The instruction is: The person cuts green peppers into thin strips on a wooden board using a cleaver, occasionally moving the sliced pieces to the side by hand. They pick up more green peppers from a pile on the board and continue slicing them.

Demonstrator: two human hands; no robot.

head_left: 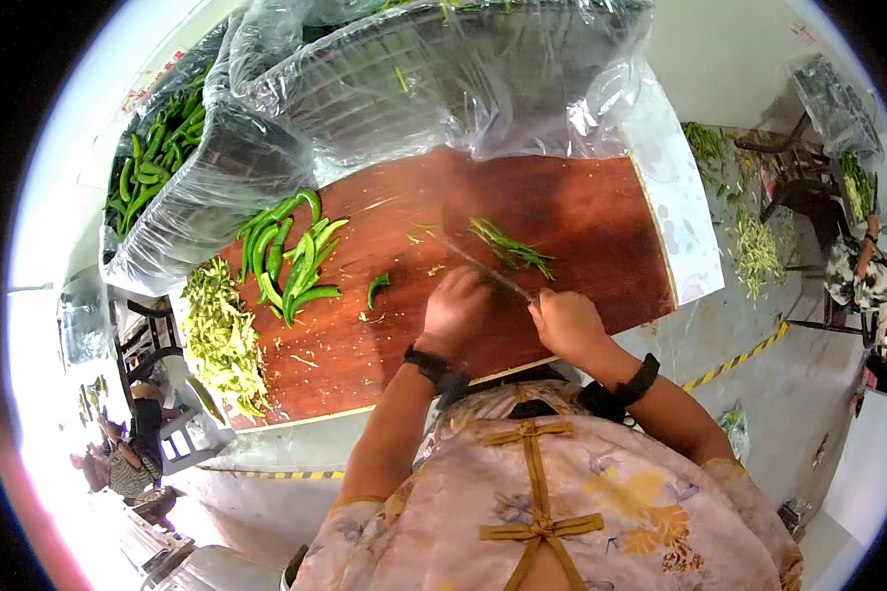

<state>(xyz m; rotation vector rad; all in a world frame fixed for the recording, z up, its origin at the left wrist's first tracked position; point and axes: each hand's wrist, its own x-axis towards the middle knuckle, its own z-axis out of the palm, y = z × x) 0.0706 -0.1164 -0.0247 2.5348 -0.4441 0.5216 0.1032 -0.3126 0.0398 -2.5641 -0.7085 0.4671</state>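
1. Peppers (pixel 304 266) first: loose bunch of long green ones, kinda jumbled, lying on the left part of the reddish-brown work surface (pixel 581 207). One small curved green piece (pixel 375 288) sits off by itself, between that bunch and the hands.
2. Right hand (pixel 570 323) has its fingers closed around the near end of a thin, knife-like tool (pixel 488 271). It slants away up and to the left over the board, and the far end is pretty blurry.
3. Left hand (pixel 457 307) is just left of the right one, near the front edge. Fingers look curled, but it's blurred, so I can't tell if they're gripping anything.
4. Small bundle of thin green stems (pixel 511 248) lies beyond the hands, near the tool but apart from the fingers. Little scraps are scattered around too.
5. Big heap of pale green pieces (pixel 222 335) runs along the left edge.
6. Clear plastic drapes over the big container (pixel 384 94) at the far side, and the container at far left (pixel 192 212) is lined with it and holds more green peppers (pixel 148 175).
7. Other people are in the background, one seated low at left (pixel 128 473), another at far right (pixel 852 271).
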